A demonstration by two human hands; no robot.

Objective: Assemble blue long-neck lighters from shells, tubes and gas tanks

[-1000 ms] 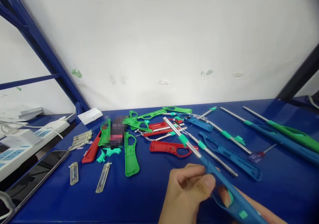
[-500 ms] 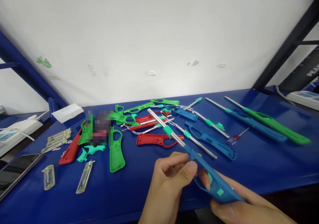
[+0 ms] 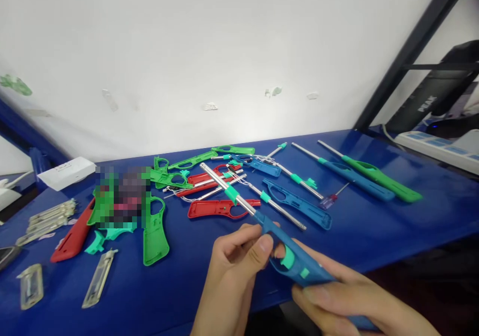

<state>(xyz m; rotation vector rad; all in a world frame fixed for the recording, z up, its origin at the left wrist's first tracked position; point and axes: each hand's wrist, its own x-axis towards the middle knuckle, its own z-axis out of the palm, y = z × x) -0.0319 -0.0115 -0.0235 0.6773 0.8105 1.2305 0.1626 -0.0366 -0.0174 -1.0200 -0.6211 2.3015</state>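
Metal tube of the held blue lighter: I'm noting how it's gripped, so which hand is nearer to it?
Left. The left hand holds the blue lighter just behind the metal tube; the right hand grips the handle, farther back.

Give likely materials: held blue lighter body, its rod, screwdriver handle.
Blue lighter body: likely moulded plastic, satin; even colour, soft sheen.
Rod: apparently metal, perhaps steel or plated, polished; bright lengthwise streaks.
Screwdriver handle: perhaps tinted plastic; purple, seemingly translucent, finish unclear at this size.
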